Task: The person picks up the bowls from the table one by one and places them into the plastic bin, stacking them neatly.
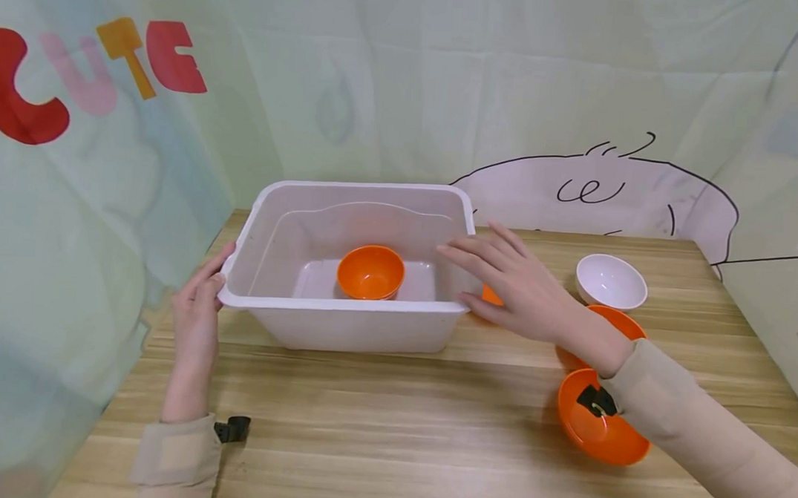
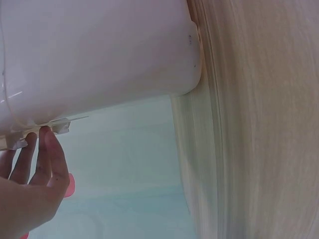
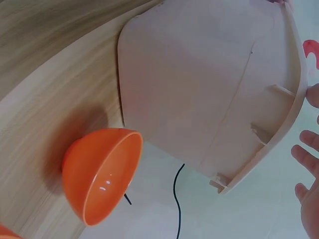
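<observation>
A white plastic tub (image 1: pixel 362 325) stands on the table with an orange bowl (image 1: pixel 371 270) inside it. At its left end my left hand (image 1: pixel 199 307) grips the rim, thumb on top and fingers hooked beneath; the left wrist view shows those fingertips (image 2: pixel 47 137) under the lip. My right hand (image 1: pixel 511 283) is at the tub's right rim, fingers extended and spread, holding nothing. Beneath it, beside the tub, sits another orange bowl (image 3: pixel 107 172), mostly hidden by the hand in the head view.
To the right, a white bowl (image 1: pixel 611 280) stands behind an orange bowl (image 1: pixel 619 322) partly covered by my right forearm. A nearer orange bowl (image 1: pixel 608 436) lies under the right sleeve. Printed curtains (image 1: pixel 379 85) enclose the wooden table (image 1: pixel 378 426) at the back and sides.
</observation>
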Demonstrator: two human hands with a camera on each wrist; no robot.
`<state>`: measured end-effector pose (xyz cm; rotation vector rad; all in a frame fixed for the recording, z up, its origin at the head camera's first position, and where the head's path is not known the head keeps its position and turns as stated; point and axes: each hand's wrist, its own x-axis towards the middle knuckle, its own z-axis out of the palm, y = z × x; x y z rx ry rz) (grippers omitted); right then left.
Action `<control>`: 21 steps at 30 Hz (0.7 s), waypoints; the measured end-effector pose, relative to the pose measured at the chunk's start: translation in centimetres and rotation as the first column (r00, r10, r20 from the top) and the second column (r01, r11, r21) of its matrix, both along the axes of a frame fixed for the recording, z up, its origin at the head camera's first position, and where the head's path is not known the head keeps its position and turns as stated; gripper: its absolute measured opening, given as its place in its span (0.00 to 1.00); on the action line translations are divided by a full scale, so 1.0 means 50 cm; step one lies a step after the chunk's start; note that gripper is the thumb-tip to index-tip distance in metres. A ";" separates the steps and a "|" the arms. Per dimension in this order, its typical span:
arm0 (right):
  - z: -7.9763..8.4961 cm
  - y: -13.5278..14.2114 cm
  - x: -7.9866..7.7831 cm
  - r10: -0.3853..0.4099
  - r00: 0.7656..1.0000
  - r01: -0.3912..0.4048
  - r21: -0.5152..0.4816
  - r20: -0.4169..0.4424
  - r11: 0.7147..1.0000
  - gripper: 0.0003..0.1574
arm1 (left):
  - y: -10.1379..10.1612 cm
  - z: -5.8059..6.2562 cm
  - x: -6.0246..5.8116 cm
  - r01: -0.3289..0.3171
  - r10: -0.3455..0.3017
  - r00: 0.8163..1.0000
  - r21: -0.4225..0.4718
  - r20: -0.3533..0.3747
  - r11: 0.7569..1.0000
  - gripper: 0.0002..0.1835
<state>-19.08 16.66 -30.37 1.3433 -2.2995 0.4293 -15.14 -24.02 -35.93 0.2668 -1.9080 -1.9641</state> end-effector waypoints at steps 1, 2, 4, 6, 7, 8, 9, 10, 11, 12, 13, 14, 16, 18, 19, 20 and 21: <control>-0.001 0.003 0.002 -0.001 1.000 0.001 -0.001 0.003 1.000 0.38 | 0.000 0.000 0.000 0.001 -0.001 1.000 -0.004 0.002 1.000 0.20; -0.002 0.006 0.004 -0.005 1.000 0.005 -0.001 0.006 1.000 0.38 | 0.000 0.000 0.000 0.001 -0.001 1.000 -0.010 0.003 1.000 0.20; -0.005 0.013 0.007 -0.007 1.000 0.007 -0.004 0.006 1.000 0.36 | 0.000 0.000 0.000 -0.001 0.001 1.000 -0.014 0.004 1.000 0.20; -0.009 0.020 0.010 -0.012 1.000 0.012 -0.009 0.001 1.000 0.34 | 0.000 0.000 0.000 -0.003 0.003 1.000 -0.011 0.003 1.000 0.20; -0.010 0.023 0.012 -0.015 1.000 0.015 -0.011 -0.002 1.000 0.33 | 0.000 0.000 0.000 -0.005 0.005 1.000 -0.007 0.001 1.000 0.20; -0.012 0.027 0.014 -0.017 1.000 0.017 -0.014 -0.003 1.000 0.33 | 0.001 0.000 0.000 -0.007 0.007 1.000 -0.003 -0.002 1.000 0.20; -0.014 0.030 0.015 -0.019 1.000 0.019 -0.018 -0.004 1.000 0.33 | 0.001 -0.001 -0.001 -0.008 0.008 1.000 0.004 -0.004 1.000 0.20; -0.015 0.032 0.017 -0.023 1.000 0.023 -0.022 -0.004 1.000 0.33 | 0.001 -0.001 -0.001 -0.009 0.009 1.000 0.007 -0.007 1.000 0.20; -0.016 0.035 0.019 -0.027 1.000 0.027 -0.024 -0.004 0.999 0.33 | 0.002 -0.001 -0.001 -0.009 0.009 1.000 0.010 -0.008 1.000 0.20; -0.017 0.037 0.021 -0.031 1.000 0.031 -0.024 -0.002 0.999 0.33 | 0.002 -0.001 -0.002 -0.010 0.010 1.000 0.010 -0.008 1.000 0.20; -0.018 0.040 0.022 -0.037 0.999 0.037 -0.020 0.001 0.999 0.33 | 0.002 -0.001 -0.002 -0.011 0.011 1.000 0.010 -0.008 1.000 0.20; -0.019 0.042 0.024 -0.041 0.999 0.041 -0.017 0.005 0.999 0.34 | 0.002 -0.001 -0.002 -0.012 0.012 1.000 0.009 -0.007 1.000 0.20; -0.021 0.046 0.027 -0.050 0.999 0.050 -0.010 0.011 0.999 0.34 | 0.002 -0.001 -0.002 -0.015 0.015 1.000 0.004 -0.005 1.000 0.20; -0.023 0.051 0.031 -0.058 0.998 0.058 -0.002 0.016 0.998 0.35 | 0.002 -0.001 -0.002 -0.019 0.019 1.000 0.004 -0.002 1.000 0.20; -0.024 0.053 0.033 -0.061 0.998 0.061 0.000 0.016 0.998 0.35 | 0.002 -0.001 -0.002 -0.021 0.021 1.000 0.006 -0.002 1.000 0.20; -0.025 0.055 0.034 -0.063 0.998 0.063 0.001 0.012 0.998 0.35 | 0.003 -0.001 -0.001 -0.022 0.022 1.000 0.007 -0.003 1.000 0.20; -0.026 0.058 0.036 -0.065 0.998 0.065 0.001 0.007 0.998 0.35 | 0.003 -0.001 -0.001 -0.023 0.023 1.000 0.006 -0.002 1.000 0.20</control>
